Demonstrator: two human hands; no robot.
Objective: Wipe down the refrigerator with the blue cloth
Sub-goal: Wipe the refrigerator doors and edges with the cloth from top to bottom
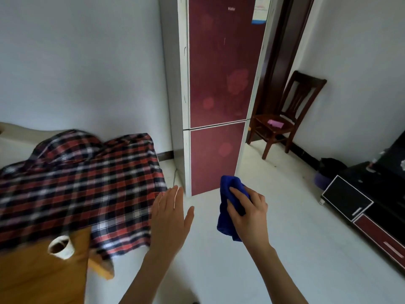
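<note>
I see my right hand (248,213) squeezing a soft, bunched-up blue cloth (230,207), with my fingers wrapped around it. My left hand (169,218) is flat and loose, fingers spread, holding nothing. Both hands hang above the pale shiny floor (263,270). The tall dark red refrigerator (219,84) with white edges stands straight ahead, near the cloth but not touching it. A red, black and white checked blanket (76,185) lies to the left. A dark brown wooden chair (285,115) sits to the right of the refrigerator.
</note>
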